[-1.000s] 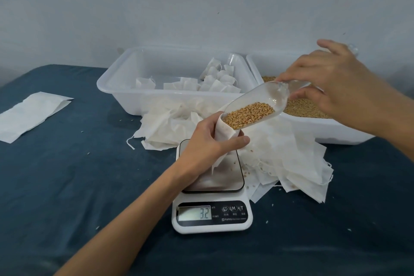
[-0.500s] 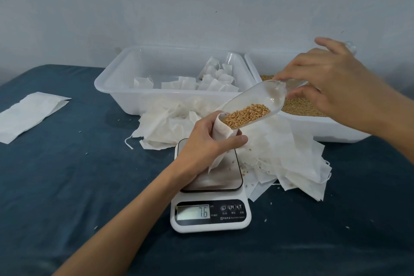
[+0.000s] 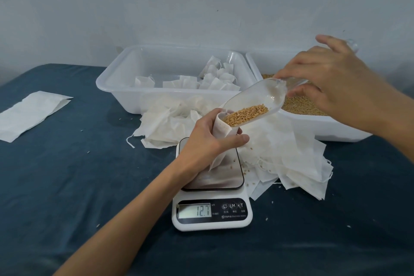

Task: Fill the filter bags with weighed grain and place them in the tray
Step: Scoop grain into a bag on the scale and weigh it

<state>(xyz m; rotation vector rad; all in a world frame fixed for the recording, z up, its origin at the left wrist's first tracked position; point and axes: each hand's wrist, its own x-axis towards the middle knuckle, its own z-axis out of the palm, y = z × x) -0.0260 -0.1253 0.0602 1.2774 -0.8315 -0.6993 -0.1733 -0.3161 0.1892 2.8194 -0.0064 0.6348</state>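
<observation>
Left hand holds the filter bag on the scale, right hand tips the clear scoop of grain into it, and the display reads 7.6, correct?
Not quite. The head view shows the display reading 12.7, not 7.6. The rest stands: the left hand holds the filter bag on the scale, and the right hand tips the clear scoop of grain into it.

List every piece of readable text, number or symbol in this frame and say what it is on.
"12.7": display of the kitchen scale.
"M" and "T", after a power symbol: the scale's three buttons.
Small print under the buttons and beside the display: too small to read.
Nothing readable elsewhere.
</observation>
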